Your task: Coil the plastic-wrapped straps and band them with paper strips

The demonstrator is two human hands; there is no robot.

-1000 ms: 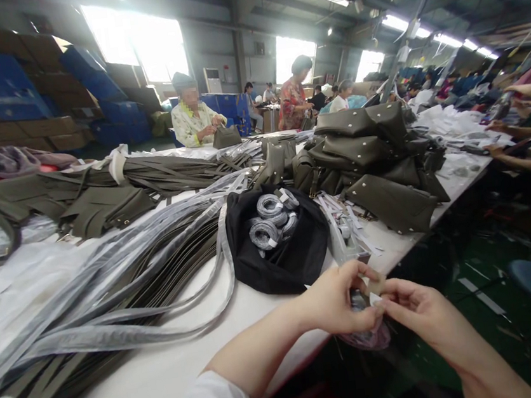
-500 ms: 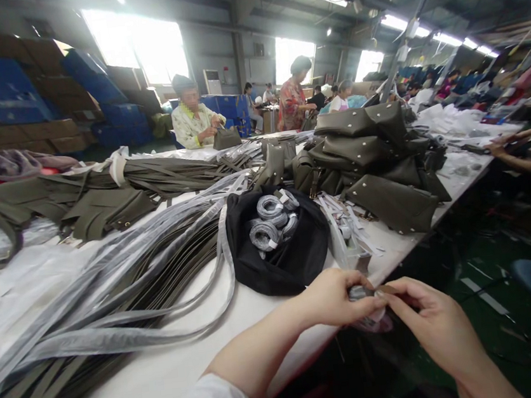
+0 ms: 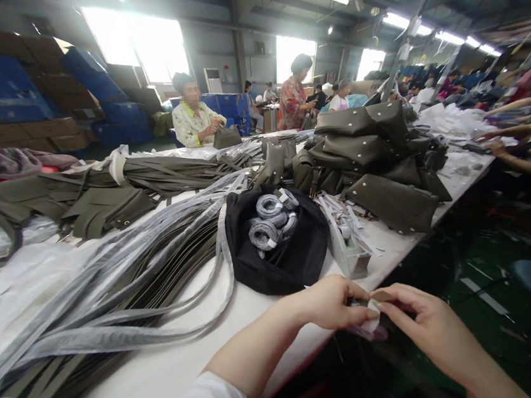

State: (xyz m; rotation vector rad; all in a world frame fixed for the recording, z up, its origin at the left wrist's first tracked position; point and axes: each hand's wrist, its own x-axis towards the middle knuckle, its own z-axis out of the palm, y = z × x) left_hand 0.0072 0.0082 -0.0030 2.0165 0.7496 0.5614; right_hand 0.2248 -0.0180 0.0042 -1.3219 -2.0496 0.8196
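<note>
A: Head camera, factory bench — what changed?
B: I saw both hands sink lower; left hand [image 3: 335,303] and right hand [image 3: 423,321] stayed pinched shut on the white tab [image 3: 371,321], just off the table [image 3: 170,369] edge.

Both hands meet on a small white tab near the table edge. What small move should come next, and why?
Probably the right hand should pull the white tab away while the left hand steadies the bundle under it: the tab looks partly lifted, and both hands are beyond the table edge, where a slip drops it.
</note>
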